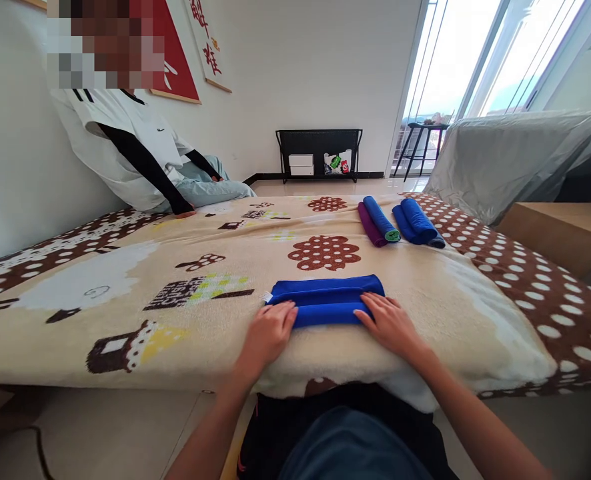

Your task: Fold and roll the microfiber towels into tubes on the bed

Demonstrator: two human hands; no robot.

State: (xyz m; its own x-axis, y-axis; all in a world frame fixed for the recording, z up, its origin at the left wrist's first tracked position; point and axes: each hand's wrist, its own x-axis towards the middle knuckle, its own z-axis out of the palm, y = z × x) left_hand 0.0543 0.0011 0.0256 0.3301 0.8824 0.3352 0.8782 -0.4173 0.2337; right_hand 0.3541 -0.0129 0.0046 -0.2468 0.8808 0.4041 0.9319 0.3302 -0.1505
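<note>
Pale walls (315, 60) enclose a bright room, and across its lower half spreads a cream blanket (215, 360) with brown, white-dotted borders. At the far left, a co-worker (120, 147) in a white top and black arm sleeves sits at the blanket's edge, one hand (185, 211) resting on it. Just right of that person, a red hanging (175, 57) and a white scroll (208, 40) with red characters are on the wall. Next comes the wearer's left hand (270, 327), laid over the near left corner of a folded blue cloth (328, 295), its fingers close together; whether they pinch the fabric I cannot tell. A small white tag (267, 297) pokes out at that end. The cloth lies flat on the blanket near its front edge, between the two hands, with a lengthwise groove between its folds. Behind it, against the back wall, stands a black shelf (320, 141) holding a white box (301, 165) and a printed bag (337, 163). The right hand (388, 321) rests on the cloth's right end, thumb spread away from the fingers. Farther back lie a purple roll (369, 227), a blue roll with a green end (378, 215) touching it, and another blue bundle (415, 220). Rightmost are a dark stool (428, 125) by the window, plastic-draped furniture (500, 153) and a wooden surface (570, 220).
</note>
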